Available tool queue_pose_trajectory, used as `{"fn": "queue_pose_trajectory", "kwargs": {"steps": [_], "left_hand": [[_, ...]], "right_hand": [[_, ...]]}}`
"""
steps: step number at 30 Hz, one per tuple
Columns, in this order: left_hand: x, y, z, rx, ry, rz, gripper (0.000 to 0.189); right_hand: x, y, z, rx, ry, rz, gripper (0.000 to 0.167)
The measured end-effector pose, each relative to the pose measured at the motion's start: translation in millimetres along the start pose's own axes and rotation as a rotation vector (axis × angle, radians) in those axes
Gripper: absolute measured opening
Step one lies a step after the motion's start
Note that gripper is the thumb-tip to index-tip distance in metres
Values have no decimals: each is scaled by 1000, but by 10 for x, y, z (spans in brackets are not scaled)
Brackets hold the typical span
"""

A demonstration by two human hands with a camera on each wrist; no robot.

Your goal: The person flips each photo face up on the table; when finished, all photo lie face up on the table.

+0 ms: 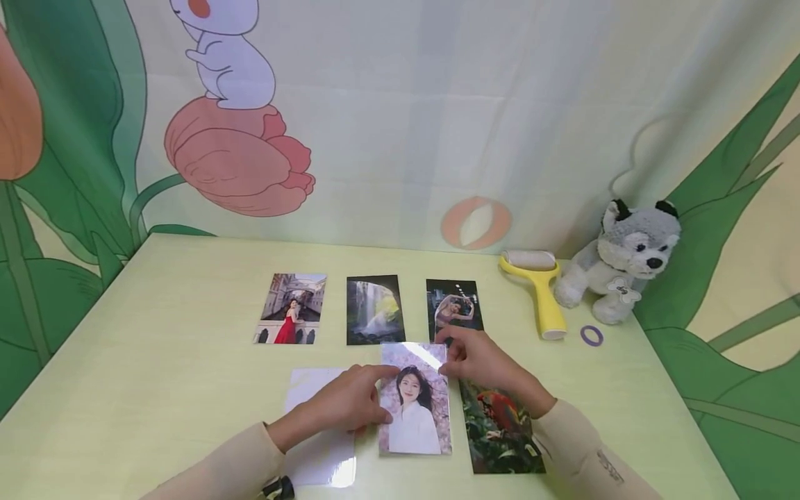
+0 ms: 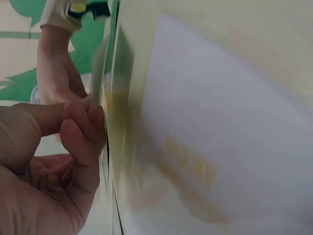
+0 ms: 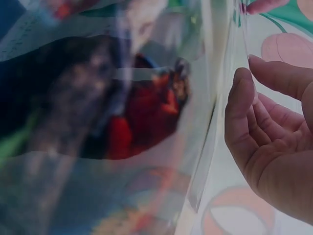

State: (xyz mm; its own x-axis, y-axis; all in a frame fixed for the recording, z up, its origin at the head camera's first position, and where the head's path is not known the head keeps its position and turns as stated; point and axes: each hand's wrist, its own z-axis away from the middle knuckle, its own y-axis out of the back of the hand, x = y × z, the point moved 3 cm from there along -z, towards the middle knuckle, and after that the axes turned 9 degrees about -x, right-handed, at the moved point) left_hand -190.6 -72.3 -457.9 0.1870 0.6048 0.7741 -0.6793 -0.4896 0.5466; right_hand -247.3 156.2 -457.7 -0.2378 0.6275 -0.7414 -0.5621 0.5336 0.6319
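A glossy portrait photo (image 1: 415,417) of a person in white before pink blossoms is held at the front of the table. My left hand (image 1: 350,399) grips its left edge, index finger near the upper corner and thumb lower down. At the upper right corner, my right hand (image 1: 481,357) pinches the edge between thumb and fingers; the right wrist view shows those fingertips (image 3: 242,81) at the thin sheet. Under my left forearm lies a shiny white sheet (image 1: 321,458), partly hidden. Below my right wrist is a parrot photo (image 1: 500,441), its top covered by the hand.
Behind, a row holds a red-dress photo (image 1: 289,312), a waterfall photo (image 1: 375,312) and a dancer photo (image 1: 453,305). To the right are a yellow-handled roller (image 1: 546,302), a purple ring (image 1: 591,336) and a plush husky (image 1: 637,250). A printed curtain (image 1: 387,139) hangs at the back.
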Motion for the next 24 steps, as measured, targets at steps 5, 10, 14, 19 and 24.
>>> {"fn": "queue_pose_trajectory", "kwargs": {"steps": [5,10,14,19,24], "left_hand": [[13,-58,9,22,56,-105,70],[6,-93,41,4,84,-106,70],[-1,-96,38,14,78,-138,70],[11,-104,46,13,74,-203,69],[29,-116,71,4,83,-218,69]], "right_hand": [[8,-67,-13,-29,-34,42,35],[-7,-97,-23,-24,-45,93,31],[-27,-101,-30,-24,-51,118,33],[-31,-114,-25,-55,-64,128,35],[-39,-129,-6,-71,-63,127,34]]}}
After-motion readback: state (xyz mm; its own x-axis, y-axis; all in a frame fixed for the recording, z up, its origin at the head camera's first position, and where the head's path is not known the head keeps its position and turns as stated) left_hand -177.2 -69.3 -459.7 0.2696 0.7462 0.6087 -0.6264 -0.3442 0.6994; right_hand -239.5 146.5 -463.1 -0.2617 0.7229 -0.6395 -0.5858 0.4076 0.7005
